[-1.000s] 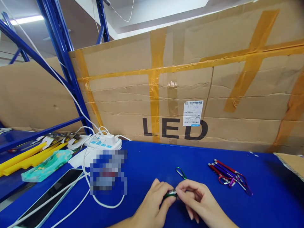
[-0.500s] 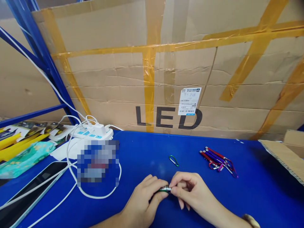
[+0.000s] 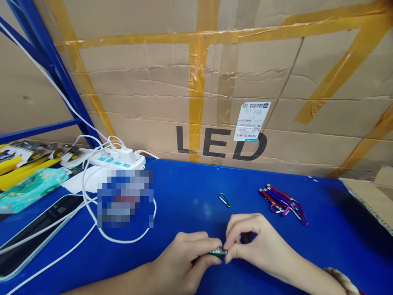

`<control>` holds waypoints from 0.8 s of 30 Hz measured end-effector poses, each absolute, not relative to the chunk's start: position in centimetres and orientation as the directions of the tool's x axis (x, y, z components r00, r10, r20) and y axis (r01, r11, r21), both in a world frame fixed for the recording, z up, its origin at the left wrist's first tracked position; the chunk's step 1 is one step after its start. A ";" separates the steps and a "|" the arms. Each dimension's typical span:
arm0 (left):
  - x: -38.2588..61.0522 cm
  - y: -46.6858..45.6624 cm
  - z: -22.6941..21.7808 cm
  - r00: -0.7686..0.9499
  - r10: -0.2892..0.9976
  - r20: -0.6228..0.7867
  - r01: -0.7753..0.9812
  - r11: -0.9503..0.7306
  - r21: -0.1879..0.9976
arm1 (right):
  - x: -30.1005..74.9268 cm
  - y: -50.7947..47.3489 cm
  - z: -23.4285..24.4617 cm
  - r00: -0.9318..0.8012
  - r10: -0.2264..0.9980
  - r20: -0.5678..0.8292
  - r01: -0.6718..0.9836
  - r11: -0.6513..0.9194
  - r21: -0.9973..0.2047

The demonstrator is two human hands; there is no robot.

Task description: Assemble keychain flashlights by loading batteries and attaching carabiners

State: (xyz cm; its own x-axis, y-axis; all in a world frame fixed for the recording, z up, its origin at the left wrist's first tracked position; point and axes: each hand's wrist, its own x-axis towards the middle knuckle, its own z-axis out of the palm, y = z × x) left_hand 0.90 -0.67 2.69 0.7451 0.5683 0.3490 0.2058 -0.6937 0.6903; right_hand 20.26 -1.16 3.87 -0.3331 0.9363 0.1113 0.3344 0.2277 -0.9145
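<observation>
We are holding a small green piece (image 3: 215, 253) with a silvery end between our two hands, low in front of us and just above the blue surface (image 3: 184, 192). Our left hand (image 3: 187, 260) is gripping its body between thumb and forefinger, and much of it is hiding behind those fingers. Our right hand (image 3: 256, 243) is pinching at the silvery end, thumb and forefinger meeting there, while its other fingers are curling behind. The two hands are facing each other, close but apart. A patterned band (image 3: 340, 279) is circling our right wrist.

Straight ahead of the gap between our hands, a green clip (image 3: 224, 200) is lying alone. Farther ahead and to the right of our right hand, a bundle of red and purple sticks (image 3: 282, 201) is resting in a loose heap, its loops and clips pointing back toward us. Well to the right of that hand, a cardboard flap (image 3: 368, 200) is jutting into view.

Ahead and to the left of our left hand, a white cable (image 3: 121, 242) is looping, and beyond it a power strip (image 3: 133, 164) is carrying plugs. Farther left of that hand, a phone (image 3: 49, 217) is lying with its screen dark, cables crossing it, and a green packet (image 3: 35, 189) is lying beyond it, beside some yellow handles (image 3: 29, 174). Beyond both hands, a tall cardboard sheet (image 3: 150, 94) is standing, showing the letters LED.
</observation>
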 end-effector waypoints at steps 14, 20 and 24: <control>0.6 -0.6 0.9 0.709 0.575 0.409 0.315 -0.776 0.546 | 19.4 -1.8 2.4 -0.230 0.969 -0.088 0.276 -0.022 -0.961; 0.8 -0.4 1.1 0.653 0.618 0.438 0.257 -0.725 0.639 | 19.7 -1.0 1.9 -0.293 0.941 -0.167 0.223 -0.103 -0.969; 1.0 -0.4 1.1 0.619 0.627 0.473 0.272 -0.737 0.619 | 19.8 -0.7 1.6 -0.325 0.929 -0.179 0.210 -0.114 -0.971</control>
State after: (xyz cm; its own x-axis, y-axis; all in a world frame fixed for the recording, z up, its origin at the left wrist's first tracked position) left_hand 1.02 -0.43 1.09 0.6195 0.6266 0.4729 0.2724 -0.7365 0.6192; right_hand 19.79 -0.69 1.60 -0.3247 0.9287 -0.1793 0.2099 -0.1141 -0.9710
